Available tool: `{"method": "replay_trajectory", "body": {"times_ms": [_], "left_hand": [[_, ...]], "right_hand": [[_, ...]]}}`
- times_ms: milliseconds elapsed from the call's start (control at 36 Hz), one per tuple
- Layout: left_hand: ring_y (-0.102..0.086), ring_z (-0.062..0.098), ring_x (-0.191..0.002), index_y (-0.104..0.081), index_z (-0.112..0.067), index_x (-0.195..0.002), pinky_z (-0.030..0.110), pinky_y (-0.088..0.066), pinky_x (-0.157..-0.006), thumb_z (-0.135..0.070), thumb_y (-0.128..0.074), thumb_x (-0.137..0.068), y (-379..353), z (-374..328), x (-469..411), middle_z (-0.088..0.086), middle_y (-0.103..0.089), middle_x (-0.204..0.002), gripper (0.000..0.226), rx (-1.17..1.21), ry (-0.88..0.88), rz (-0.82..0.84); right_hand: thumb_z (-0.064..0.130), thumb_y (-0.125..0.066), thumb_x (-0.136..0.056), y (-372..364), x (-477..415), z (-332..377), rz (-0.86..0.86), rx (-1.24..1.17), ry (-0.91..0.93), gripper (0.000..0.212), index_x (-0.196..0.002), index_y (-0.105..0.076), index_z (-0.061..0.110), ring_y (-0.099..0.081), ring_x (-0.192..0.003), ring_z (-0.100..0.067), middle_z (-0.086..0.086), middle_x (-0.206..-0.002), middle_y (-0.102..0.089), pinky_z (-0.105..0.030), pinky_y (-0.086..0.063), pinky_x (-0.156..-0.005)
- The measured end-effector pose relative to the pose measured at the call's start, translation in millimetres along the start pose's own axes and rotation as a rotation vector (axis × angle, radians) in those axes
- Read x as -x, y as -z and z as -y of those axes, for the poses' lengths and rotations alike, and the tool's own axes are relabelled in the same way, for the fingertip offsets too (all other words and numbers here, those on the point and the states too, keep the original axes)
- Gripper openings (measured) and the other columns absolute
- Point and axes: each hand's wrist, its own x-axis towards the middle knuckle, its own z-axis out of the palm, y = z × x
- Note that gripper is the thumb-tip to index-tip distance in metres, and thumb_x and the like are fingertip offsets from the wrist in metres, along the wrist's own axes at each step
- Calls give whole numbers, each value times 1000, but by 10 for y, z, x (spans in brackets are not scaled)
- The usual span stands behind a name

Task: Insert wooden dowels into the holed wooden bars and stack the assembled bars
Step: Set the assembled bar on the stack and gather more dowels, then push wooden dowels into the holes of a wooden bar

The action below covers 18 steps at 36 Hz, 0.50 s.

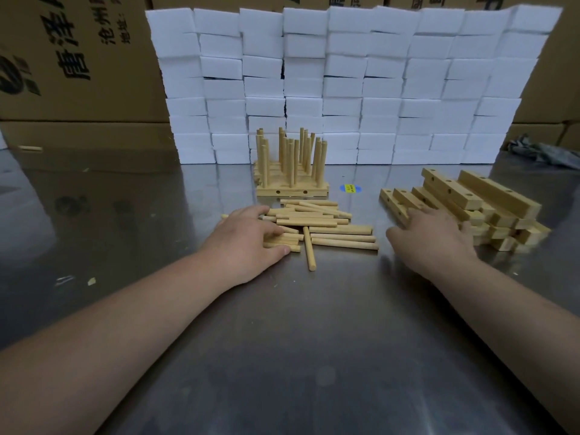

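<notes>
OK, your left hand (248, 243) covers the dowels (332, 229) mid-tabletop (314, 340), can't tell if it grips. Your right hand (436, 237) lies flat, fingers spread, on the bars (489, 199). The stack (292, 180) sits behind the dowels.

Reflective steel tabletop (282, 356), lightly scuffed. Stacked white foam blocks (345, 73) form the rear wall (rows uneven). Printed cardboard cartons (78, 58) behind. Crumpled grey cloth (539, 152) far right.
</notes>
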Motion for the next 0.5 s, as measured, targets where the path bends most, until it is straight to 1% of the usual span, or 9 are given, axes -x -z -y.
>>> {"method": "replay_trajectory", "body": {"times_ms": [56, 167, 194, 222, 278, 333, 417, 472, 500], "left_hand": [[-28, 14, -131, -60, -33, -118, 33, -25, -105, -47, -59, -83, 3, -4, 9, -10, -35, -143, 38, 2, -20, -22], [-32, 13, -127, -66, -31, -106, 29, -28, -101, -42, -60, -84, 17, -8, 18, -11, -40, -139, 25, -7, -47, -53], [-33, 13, -127, -67, -31, -102, 29, -28, -100, -40, -60, -84, 19, -10, 20, -11, -41, -138, 22, -10, -53, -60], [-33, 13, -126, -68, -31, -99, 28, -29, -99, -39, -60, -85, 21, -13, 20, -11, -42, -137, 19, -8, -57, -67], [-36, 12, -124, -69, -31, -95, 26, -29, -94, -37, -60, -85, 18, -15, 17, -11, -45, -134, 14, 5, -62, -82], [-39, 11, -120, -69, -29, -95, 23, -30, -88, -35, -59, -86, 11, -11, 11, -11, -48, -130, 14, 9, -76, -98], [-41, 11, -118, -70, -27, -95, 22, -31, -85, -33, -58, -87, 6, -5, 8, -10, -51, -127, 15, -2, -99, -107], [-42, 11, -116, -70, -27, -94, 22, -31, -84, -32, -59, -87, 7, -7, 10, -10, -52, -125, 15, -5, -107, -113], [-42, 11, -115, -70, -27, -93, 21, -31, -83, -32, -59, -87, 8, -10, 11, -10, -53, -124, 14, -4, -110, -115]], "right_hand": [[35, -37, -90, -23, 0, 6, 9, 25, -4, 44, -125, -51, 12, -29, -135, -27, -10, -142, -39, -50, -3, -114], [35, -38, -91, -24, 8, 22, -71, 24, 28, 45, -129, -51, 14, -39, -127, -26, -7, -135, -47, -48, -2, -115], [33, -39, -91, -23, 16, 26, -85, 17, 44, 45, -130, -50, 15, -42, -125, -26, -7, -132, -50, -47, -5, -115], [32, -40, -90, -25, 24, 31, -96, 4, 64, 45, -131, -50, 15, -44, -122, -26, -7, -129, -51, -47, -11, -114], [31, -42, -90, -31, 38, 38, -108, -52, 98, 46, -133, -48, 15, -45, -119, -27, -7, -130, -51, -44, -29, -107], [28, -44, -91, -42, 45, 46, -119, -113, 117, 46, -135, -47, 16, -45, -120, -28, -7, -133, -48, -41, -38, -100], [22, -44, -91, -46, 36, 42, -167, -141, 106, 45, -135, -47, 17, -44, -119, -27, -8, -132, -47, -40, -39, -95], [22, -44, -90, -40, 24, 28, -188, -90, 62, 44, -134, -48, 17, -42, -120, -28, -9, -131, -47, -43, -36, -100], [22, -44, -90, -40, 14, 19, -177, -48, 36, 42, -131, -49, 16, -40, -122, -29, -9, -132, -46, -45, -31, -105]]}}
